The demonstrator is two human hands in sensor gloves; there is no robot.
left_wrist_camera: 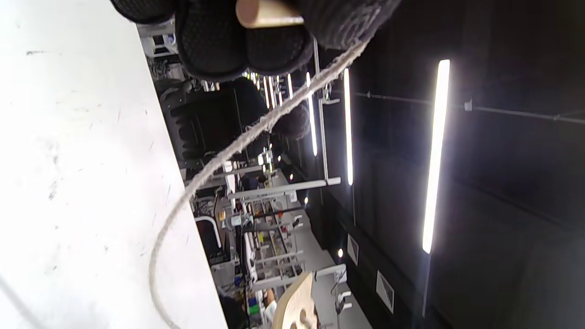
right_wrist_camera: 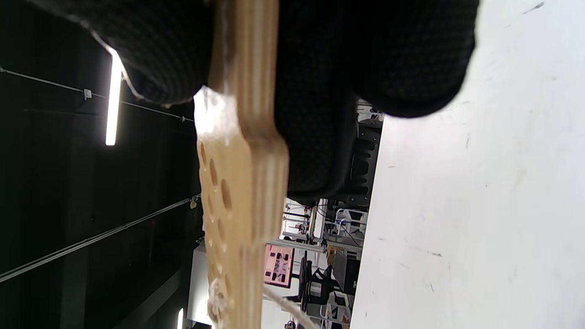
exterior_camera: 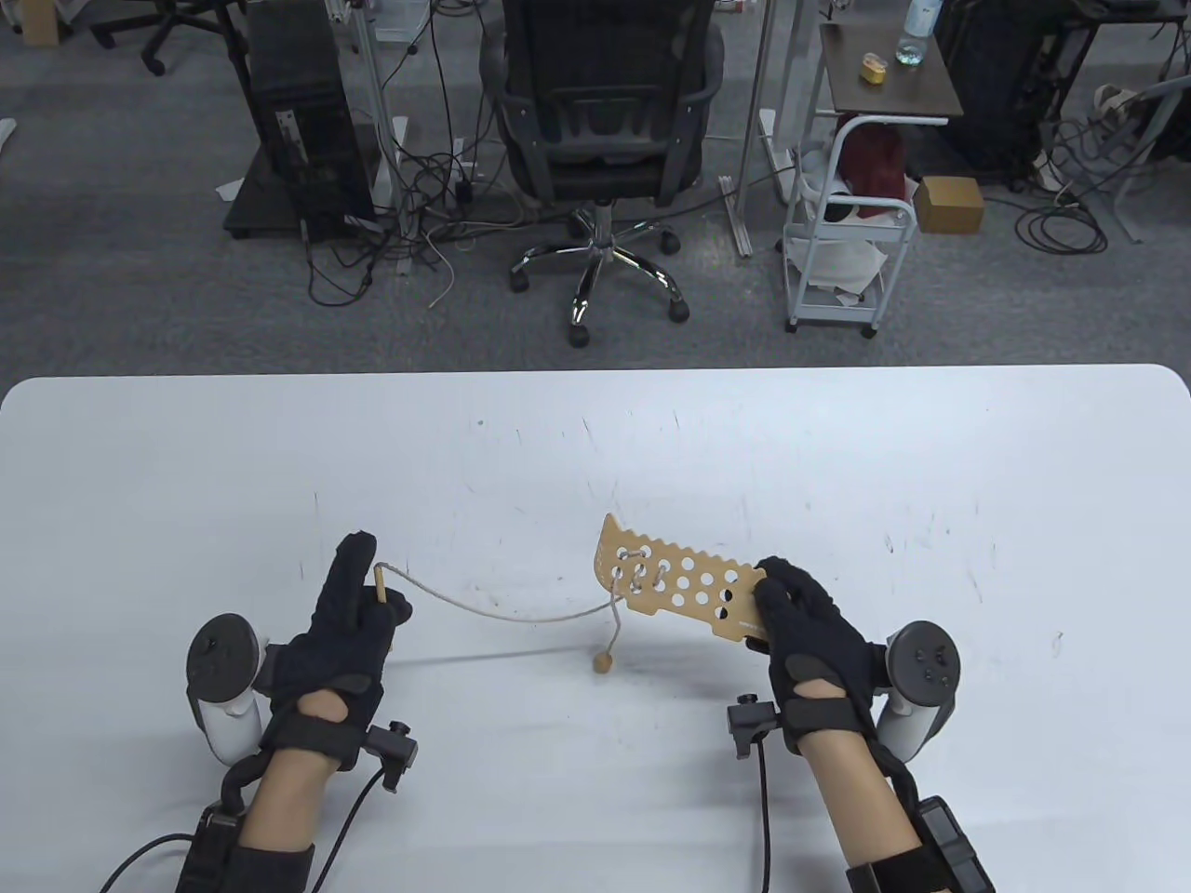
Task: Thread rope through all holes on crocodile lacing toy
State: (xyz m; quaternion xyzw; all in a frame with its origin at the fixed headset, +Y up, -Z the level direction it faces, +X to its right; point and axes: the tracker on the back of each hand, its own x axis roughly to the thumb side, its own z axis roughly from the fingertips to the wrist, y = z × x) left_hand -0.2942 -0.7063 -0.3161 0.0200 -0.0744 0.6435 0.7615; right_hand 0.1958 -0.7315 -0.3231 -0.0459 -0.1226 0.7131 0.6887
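Above the near right part of the white desk [exterior_camera: 837, 446], the wooden crocodile lacing toy [exterior_camera: 675, 579] is held raised by its right end, gripped between the curled fingers and thumb of the right hand [exterior_camera: 805, 633]. A rope [exterior_camera: 502, 611] is laced through a few holes at the toy's left end, and its beaded tail [exterior_camera: 603, 662] hangs down toward the desk. Leftward, the rope's wooden needle tip [exterior_camera: 381, 586] is pinched in the left hand [exterior_camera: 349, 619], index finger extended. Beyond the far edge, an office chair [exterior_camera: 605, 121] is seen.
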